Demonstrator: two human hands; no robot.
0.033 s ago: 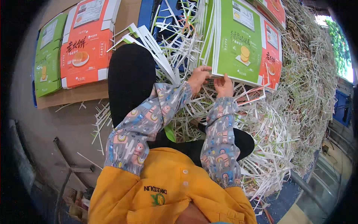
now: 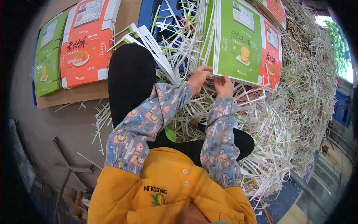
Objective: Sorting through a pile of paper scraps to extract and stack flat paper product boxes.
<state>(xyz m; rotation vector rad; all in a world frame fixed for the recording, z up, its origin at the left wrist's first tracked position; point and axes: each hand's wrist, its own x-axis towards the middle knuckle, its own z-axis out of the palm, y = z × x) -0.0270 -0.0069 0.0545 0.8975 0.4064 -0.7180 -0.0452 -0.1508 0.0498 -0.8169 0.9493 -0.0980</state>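
A thick stack of printed cardboard sheets, green on the left and orange-red on the right, lies in front of me, its layered white edges showing along the left side. My left hand grips the stack's near left corner with bent fingers. Just to its right, my right hand pinches the near edge, thumb up at the rim and the other fingers partly hidden. Both arms wear grey patterned sleeves. Thin paper offcuts lie tangled beneath my hands.
Left stands another stack of green and orange-red sheets on brown cardboard. Long white strips lean between the stacks. A large heap of paper shreds rises on the right. My black-clad leg extends beside the left stack.
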